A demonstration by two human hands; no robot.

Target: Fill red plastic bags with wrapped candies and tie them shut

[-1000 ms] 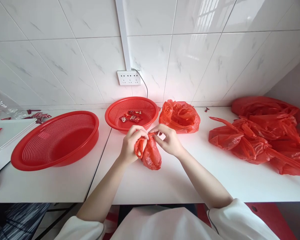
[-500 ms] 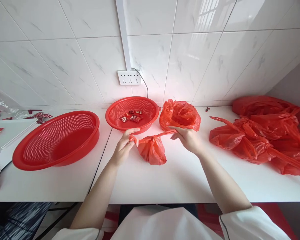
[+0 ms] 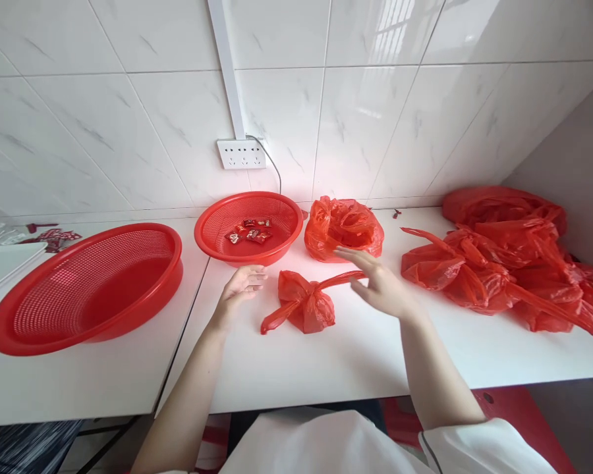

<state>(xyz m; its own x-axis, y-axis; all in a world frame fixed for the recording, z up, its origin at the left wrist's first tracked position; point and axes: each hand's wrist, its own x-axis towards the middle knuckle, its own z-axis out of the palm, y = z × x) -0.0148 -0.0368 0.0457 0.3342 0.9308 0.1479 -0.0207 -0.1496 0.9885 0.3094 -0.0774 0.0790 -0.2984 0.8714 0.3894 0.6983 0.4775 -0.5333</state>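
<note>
A small knotted red plastic bag (image 3: 309, 309) lies on the white table between my hands, its two tied ends spread to the left and right. My left hand (image 3: 238, 293) hovers to the left of the bag, fingers loosely apart with nothing in them. On the other side my right hand (image 3: 380, 283) is held open, its thumb apart from the fingers. One tied end of the bag reaches up to that hand; whether they touch I cannot tell.
A red basket (image 3: 208, 247) with several small wrapped packets (image 3: 252, 234) stands by the wall. Beside it sits an opened-out red bag (image 3: 343, 227). A larger red basket (image 3: 165, 316) is at left, and filled red bags (image 3: 499, 276) are heaped at right.
Both hands have let go of the bag's ends and their fingers have opened. The bag's left end has dropped onto the table. The view has shifted slightly to the right.
</note>
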